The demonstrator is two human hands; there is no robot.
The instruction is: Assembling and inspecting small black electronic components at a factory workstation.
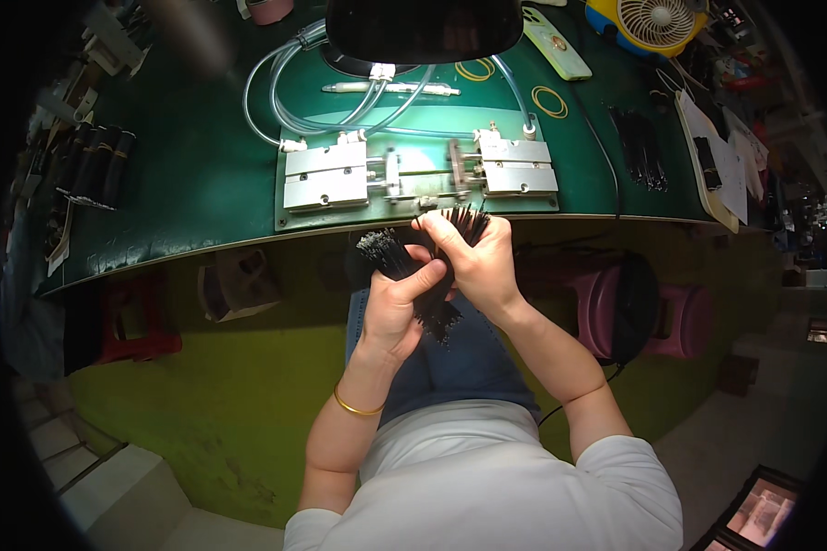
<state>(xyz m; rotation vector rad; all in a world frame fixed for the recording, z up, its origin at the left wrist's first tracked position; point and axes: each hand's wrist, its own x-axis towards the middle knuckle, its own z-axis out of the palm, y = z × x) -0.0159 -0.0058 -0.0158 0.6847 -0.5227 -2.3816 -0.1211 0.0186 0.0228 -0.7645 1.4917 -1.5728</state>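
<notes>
The left hand (pixel 397 305) is gripping a bundle of thin black strands (pixel 384 251), its thumb lying across them and its fingers curling round behind, so the grip is closing fully on them with no gap showing. The pale-tipped ends are poking out above that grip, toward the upper left. Just beside it, on the right and a little higher, the right hand (pixel 482 266) is also closing round black strands, whose dark ends (pixel 470 220) are fanning up past its thumb and fingers. Where the two grips are meeting, the strands are overlapping, and I cannot tell whether they are forming one bundle or two. More dark ends (pixel 441 321) are hanging just below the hands, over the person's jeans (pixel 459 358). A gold bracelet (pixel 358 410) is circling the left wrist, below the grip. Directly beyond the grip, a metal fixture is sitting near the edge of the green table (pixel 184 193), its silver left block (pixel 326 179) and silver right block (pixel 519 167) facing each other. Clear tubes (pixel 278 92) are looping behind the left block, and a white pen (pixel 349 88) is lying farther beyond the grip. Well to the right of the grip, loose black strands (pixel 640 151) are resting on the table; well to the left, banded black bundles (pixel 101 165) are lying.
</notes>
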